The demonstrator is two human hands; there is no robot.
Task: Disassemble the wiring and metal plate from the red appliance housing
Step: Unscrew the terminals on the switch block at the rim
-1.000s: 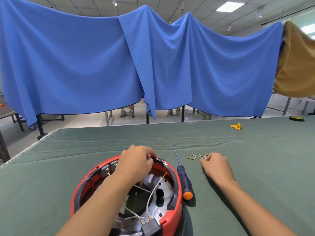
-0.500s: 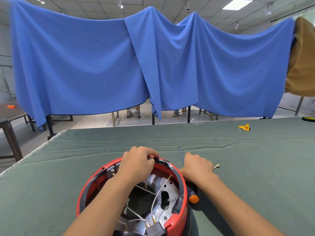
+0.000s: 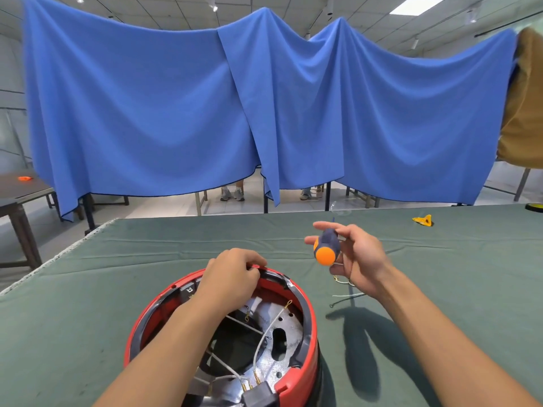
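Head view. Your left hand curls its fingers over the far rim of the red appliance housing, which sits open-side up on the green table cloth directly under that forearm. Inside the housing, below and to the right of your left wrist, lies the metal plate, crossed by white wiring with brass terminals. Your right hand is raised above the cloth, beyond and to the right of the housing, its fingers loosely holding a screwdriver with the orange handle end toward you. Under that hand, loose wires rest on the cloth, just right of the housing.
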